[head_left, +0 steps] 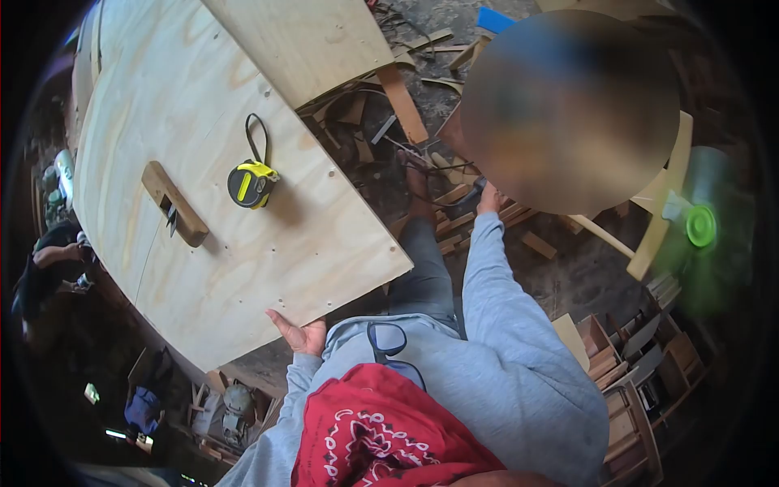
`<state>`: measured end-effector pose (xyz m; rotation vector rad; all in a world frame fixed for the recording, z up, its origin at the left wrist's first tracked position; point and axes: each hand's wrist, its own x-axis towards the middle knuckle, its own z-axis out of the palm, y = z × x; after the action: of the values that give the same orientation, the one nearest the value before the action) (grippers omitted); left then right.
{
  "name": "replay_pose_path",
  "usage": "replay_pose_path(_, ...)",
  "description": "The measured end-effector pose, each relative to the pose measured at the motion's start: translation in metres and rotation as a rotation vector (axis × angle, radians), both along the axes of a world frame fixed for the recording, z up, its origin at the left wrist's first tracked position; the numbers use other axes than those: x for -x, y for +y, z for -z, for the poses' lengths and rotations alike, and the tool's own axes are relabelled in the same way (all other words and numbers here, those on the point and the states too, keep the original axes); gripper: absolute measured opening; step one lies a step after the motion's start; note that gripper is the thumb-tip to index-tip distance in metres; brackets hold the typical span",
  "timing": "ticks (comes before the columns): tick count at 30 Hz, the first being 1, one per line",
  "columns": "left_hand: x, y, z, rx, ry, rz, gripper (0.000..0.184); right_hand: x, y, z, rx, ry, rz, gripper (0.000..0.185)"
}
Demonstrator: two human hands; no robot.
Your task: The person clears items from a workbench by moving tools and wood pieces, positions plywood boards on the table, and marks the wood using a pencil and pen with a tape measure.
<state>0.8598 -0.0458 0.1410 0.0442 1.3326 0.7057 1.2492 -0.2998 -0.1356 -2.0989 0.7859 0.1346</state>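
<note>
My left hand [300, 333] is at the near edge of a large plywood panel [284, 260], its thumb on the top face and its other fingers partly hidden. On the panel lie a wooden hand plane [174, 203] and a yellow and black tape measure [252, 183] with a black wrist strap. To the right of the panel, my right hand [488, 199] has its fingers wrapped round a dark handle-like thing [472, 195]. What that thing is cannot be made out, and a blurred round patch covers the area beside the hand.
Wood offcuts [540, 243] and a reddish board [402, 104] litter the floor. Wooden crates [633, 422] stand at the lower right. A green bottle [699, 226] is at the right. Another person's arm [61, 254] shows at the far left.
</note>
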Motion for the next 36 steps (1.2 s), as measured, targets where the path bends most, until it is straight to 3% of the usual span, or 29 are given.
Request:
replay_pose_path(1, 0.0, 0.001, 0.001, 0.005, -0.003, -0.003, 0.081, -0.007, 0.014, -0.013, 0.112, 0.0, -0.037, 0.091)
replay_pose_path(2, 0.0, 0.001, 0.001, 0.008, 0.004, -0.013, 0.081, -0.012, 0.022, -0.022, 0.026, 0.057, -0.025, 0.094)
replay_pose_path(6, 0.0, 0.001, 0.001, 0.016, 0.032, -0.028, 0.082, -0.02, 0.03, 0.003, 0.086, 0.169, -0.038, 0.104)
replay_pose_path(9, 0.001, 0.0, 0.004, 0.047, -0.034, -0.068, 0.077, -0.025, 0.012, 0.047, 0.015, 0.097, -0.056, 0.116)
replay_pose_path(13, -0.002, -0.001, 0.0, 0.055, -0.043, -0.07, 0.084, -0.036, -0.021, 0.077, 0.16, 0.073, -0.063, 0.093)
replay_pose_path(16, 0.004, -0.004, 0.001, 0.053, -0.081, -0.123, 0.084, -0.024, 0.009, 0.007, -0.059, 0.259, 0.23, 0.046)
replay_pose_path(19, 0.007, -0.006, -0.002, 0.034, -0.14, -0.126, 0.084, -0.011, 0.022, -0.043, -0.383, 0.243, 0.15, 0.031)
replay_pose_path(21, 0.015, -0.005, -0.009, 0.019, -0.159, -0.136, 0.085, -0.001, 0.047, -0.085, -0.414, 0.188, -0.007, 0.026)
replay_pose_path(25, 0.098, 0.003, 0.019, -0.082, -0.088, -0.309, 0.089, 0.017, 0.116, -0.181, -0.431, 0.123, -0.538, 0.035)
replay_pose_path(27, 0.141, 0.019, 0.032, -0.118, 0.034, -0.443, 0.09, 0.025, 0.143, -0.197, -0.319, 0.005, -0.906, 0.036)
replay_pose_path(30, 0.189, 0.045, 0.053, -0.27, 0.161, -0.547, 0.086, 0.048, 0.194, -0.224, -0.318, -0.055, -1.058, 0.043)
replay_pose_path(33, 0.192, 0.072, 0.048, -0.352, 0.221, -0.557, 0.084, 0.047, 0.217, -0.215, -0.128, -0.364, -1.309, 0.046)
replay_pose_path(36, 0.204, 0.079, 0.087, -0.322, 0.128, -0.557, 0.08, 0.042, 0.232, -0.205, -0.052, -0.195, -1.319, 0.049)
